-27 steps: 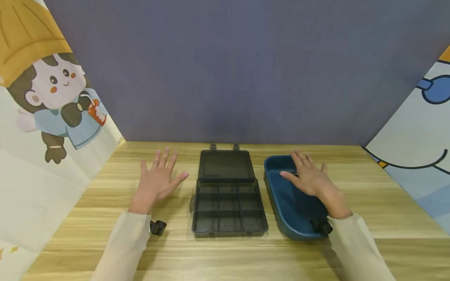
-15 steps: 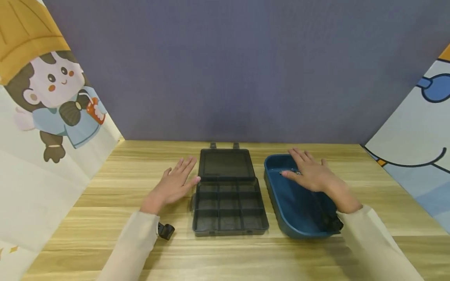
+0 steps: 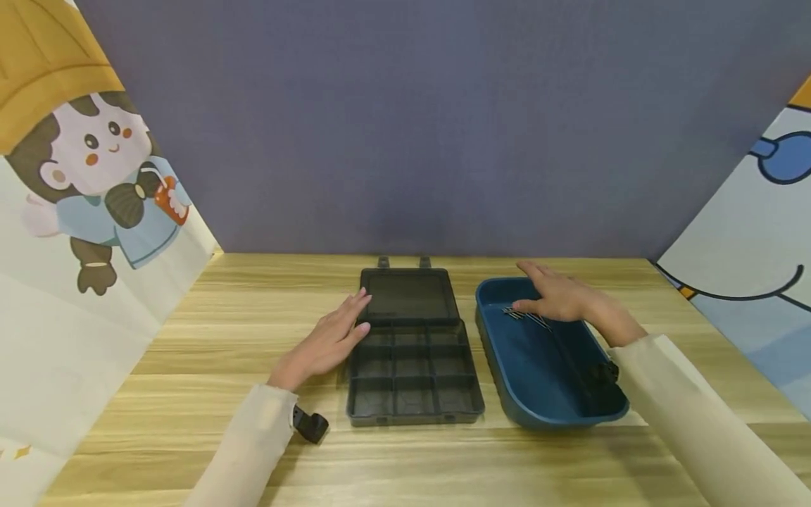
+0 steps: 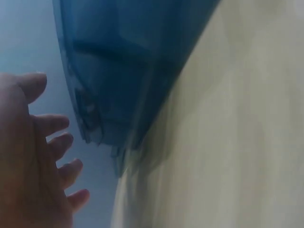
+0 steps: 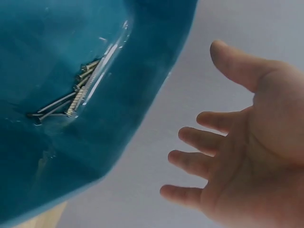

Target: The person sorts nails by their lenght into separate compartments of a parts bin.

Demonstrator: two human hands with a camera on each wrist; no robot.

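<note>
A dark translucent organizer box (image 3: 415, 420) lies on the table with its lid (image 3: 408, 292) folded back, its several compartments showing no contents. Over its left edge is my left hand (image 3: 326, 345), fingers straight and nothing in them. To the right stands a blue tray (image 3: 503, 384). My right hand (image 3: 560, 296) hovers over the tray's far right side, thumb spread from the extended fingers, holding nothing. In the right wrist view, several metal screws (image 5: 83, 85) and nails (image 5: 52, 108) lie in a small heap on the tray's floor. That hand's palm (image 5: 266, 147) is beside the rim.
The wooden table (image 3: 241, 338) ends at a grey-purple panel (image 3: 405, 127) behind the box and tray. Cartoon-printed panels flank it, one on the left (image 3: 108, 190) and another on the right (image 3: 754, 232). Black wrist cameras sit at both sleeves.
My left hand has moved right, from beside the organizer box to over its left edge, its fingers drawn closer together. My right hand has tilted and lifted slightly, uncovering more of the metal pieces.
</note>
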